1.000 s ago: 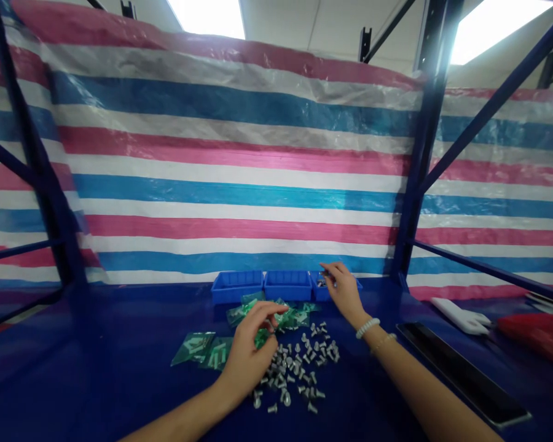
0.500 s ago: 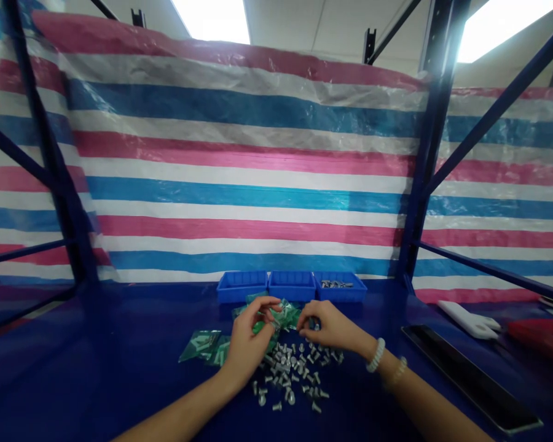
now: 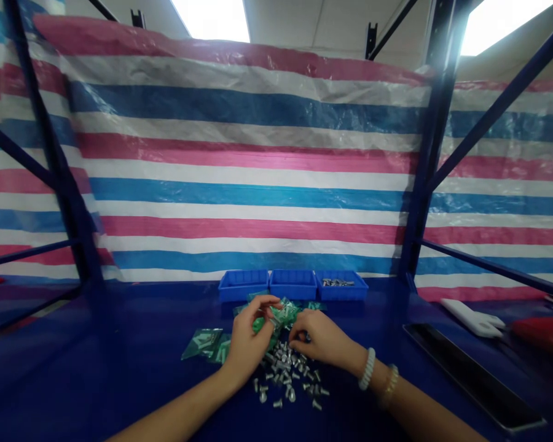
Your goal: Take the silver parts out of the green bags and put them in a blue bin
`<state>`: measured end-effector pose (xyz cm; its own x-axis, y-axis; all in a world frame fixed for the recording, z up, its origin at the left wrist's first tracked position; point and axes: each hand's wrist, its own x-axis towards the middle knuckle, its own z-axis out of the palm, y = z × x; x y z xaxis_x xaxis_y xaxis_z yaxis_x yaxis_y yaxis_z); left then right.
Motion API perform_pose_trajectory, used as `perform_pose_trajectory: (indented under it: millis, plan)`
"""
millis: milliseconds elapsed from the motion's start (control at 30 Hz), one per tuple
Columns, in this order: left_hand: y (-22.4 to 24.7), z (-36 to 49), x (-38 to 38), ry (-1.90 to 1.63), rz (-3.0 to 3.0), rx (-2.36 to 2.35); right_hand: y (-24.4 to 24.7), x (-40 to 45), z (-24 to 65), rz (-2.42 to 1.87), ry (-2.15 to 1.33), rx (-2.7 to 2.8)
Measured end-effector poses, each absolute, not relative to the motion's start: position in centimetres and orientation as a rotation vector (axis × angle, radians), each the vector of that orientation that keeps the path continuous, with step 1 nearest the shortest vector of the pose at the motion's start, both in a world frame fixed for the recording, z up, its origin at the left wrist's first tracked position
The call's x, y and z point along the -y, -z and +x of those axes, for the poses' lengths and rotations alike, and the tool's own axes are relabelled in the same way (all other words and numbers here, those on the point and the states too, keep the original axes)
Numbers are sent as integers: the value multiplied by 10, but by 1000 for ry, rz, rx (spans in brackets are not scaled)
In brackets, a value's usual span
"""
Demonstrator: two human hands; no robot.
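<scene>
Near the middle of the blue counter [image 3: 120, 362], silver bolts [image 3: 283, 371] lie in a loose, shallow spread, heads and shanks pointing every way, close under both hands. Just behind them, green plastic bags [image 3: 283, 314] are bunched together, and a flatter green bag [image 3: 203, 342] lies to the left of the pile with pale shapes showing through it. The left hand [image 3: 251, 339] curls over the bunched bags, its fingertips [image 3: 267, 299] pinched together; whatever sits between them is too small to tell. The right hand [image 3: 314, 339] leans in at the top of the bolts with its fingers drawn in; whether it grasps one is hidden. Three blue plastic bins [image 3: 294, 285] stand in a row toward the far edge, within easy reach, and the rightmost bin [image 3: 357, 290] holds a thin layer of bolts [image 3: 337, 282].
</scene>
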<state>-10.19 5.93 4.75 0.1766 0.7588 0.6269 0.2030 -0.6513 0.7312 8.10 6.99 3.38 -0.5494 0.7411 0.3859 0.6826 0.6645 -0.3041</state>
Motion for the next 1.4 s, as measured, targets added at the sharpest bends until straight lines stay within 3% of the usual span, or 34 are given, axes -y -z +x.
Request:
perform_pose_trajectory:
  millis: [767, 1000, 1400]
  plan:
    - [-53, -100, -55, -1455, 1935, -899, -38, -65, 72, -1277, -395, 2101]
    - [-52, -103, -63, -1267, 1796, -981, -58, -69, 86, -1206, -645, 1998]
    - [-42, -94, -51, -983, 1362, -734, -55, -44, 71, -866, -120, 2056]
